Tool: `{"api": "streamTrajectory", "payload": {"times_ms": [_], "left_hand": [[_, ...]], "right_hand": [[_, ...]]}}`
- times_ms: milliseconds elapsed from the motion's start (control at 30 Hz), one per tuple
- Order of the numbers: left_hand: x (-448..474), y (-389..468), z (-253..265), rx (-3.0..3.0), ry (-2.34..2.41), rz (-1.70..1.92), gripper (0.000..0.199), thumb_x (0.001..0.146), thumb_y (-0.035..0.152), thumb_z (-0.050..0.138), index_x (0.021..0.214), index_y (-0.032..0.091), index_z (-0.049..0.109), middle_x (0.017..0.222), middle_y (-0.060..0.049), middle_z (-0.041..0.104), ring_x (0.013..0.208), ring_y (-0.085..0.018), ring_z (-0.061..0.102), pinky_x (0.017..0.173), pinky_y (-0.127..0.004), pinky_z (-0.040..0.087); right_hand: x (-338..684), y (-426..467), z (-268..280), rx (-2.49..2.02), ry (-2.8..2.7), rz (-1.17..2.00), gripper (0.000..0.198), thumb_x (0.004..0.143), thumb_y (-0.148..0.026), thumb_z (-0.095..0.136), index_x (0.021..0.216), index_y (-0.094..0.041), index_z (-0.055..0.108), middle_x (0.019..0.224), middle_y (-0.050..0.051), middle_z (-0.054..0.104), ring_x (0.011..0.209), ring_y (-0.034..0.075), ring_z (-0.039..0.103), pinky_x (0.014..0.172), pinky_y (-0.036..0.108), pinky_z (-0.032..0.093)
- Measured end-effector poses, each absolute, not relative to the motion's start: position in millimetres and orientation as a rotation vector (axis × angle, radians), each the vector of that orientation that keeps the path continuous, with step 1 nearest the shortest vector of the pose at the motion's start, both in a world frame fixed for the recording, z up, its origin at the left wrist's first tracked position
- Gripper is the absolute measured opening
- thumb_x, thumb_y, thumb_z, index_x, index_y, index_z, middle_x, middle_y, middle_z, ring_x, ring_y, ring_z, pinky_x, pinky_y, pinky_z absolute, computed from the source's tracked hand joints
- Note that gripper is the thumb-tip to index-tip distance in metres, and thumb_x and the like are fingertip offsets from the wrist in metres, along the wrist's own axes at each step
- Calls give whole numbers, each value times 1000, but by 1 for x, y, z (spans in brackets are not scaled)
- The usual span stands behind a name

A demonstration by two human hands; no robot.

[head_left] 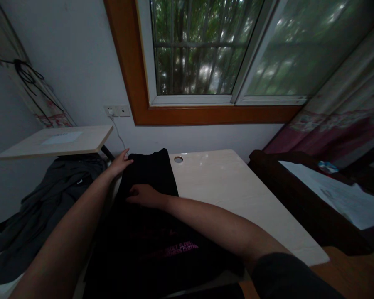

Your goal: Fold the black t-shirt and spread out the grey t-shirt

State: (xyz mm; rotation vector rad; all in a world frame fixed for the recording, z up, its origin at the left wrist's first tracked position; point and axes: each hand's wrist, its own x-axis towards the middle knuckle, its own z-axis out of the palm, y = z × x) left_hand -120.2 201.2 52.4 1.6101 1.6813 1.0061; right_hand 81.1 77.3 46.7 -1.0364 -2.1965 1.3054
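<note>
A black garment (149, 174) with pink lettering lies along the left part of a pale table, its far end near the wall. My left hand (121, 162) is at the garment's far left corner, fingers stretched and apart, touching its edge. Lower down, over the middle of the cloth, my right hand (146, 196) has its fingers curled in a pinch on the black fabric. The exact fold between those fingertips is too dark to make out. My right forearm crosses the garment's right side.
The pale table (212, 178) has a round cable hole. A raised shelf board (59, 139) bearing a paper stands left, with dark grey clothes (56, 187) beneath it. A white cord (118, 133) runs down from a wall socket. Dark furniture (286, 199) with papers stands right.
</note>
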Motion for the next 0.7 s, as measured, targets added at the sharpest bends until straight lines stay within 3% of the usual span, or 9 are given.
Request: {"api": "streamTrajectory", "payload": {"times_ms": [267,367,533,700], "left_hand": [[-141,212,24,1428,1608,1107,81,78,24,69,152,18,37,111,-9,69,88,-18,69,84,-32,55],[-146,219,21,1454,1597,1165,78,79,26,69,151,20,39,114,-8,69,93,-18,69,88,-32,54],[-151,218,8,1516,1686,1112,70,73,28,74,139,17,53,108,-8,70,93,-21,69,89,-34,54],[-151,215,3,1505,1775,1150,63,77,28,70,136,15,54,113,-11,69,92,-20,68,88,-34,53]], "right_hand": [[64,79,40,-1052,-2247,1184,24,84,-35,74,101,-19,77,99,3,77,92,19,71,76,25,51],[58,87,53,-975,-2184,1276,28,85,-39,73,106,-21,77,102,3,77,92,18,72,78,23,53],[58,86,53,-904,-2347,1498,25,90,-28,67,109,-15,77,90,4,78,69,13,72,65,20,54],[65,78,48,-849,-2468,1336,29,87,-21,69,115,-16,75,104,5,78,85,16,74,76,22,55]]}}
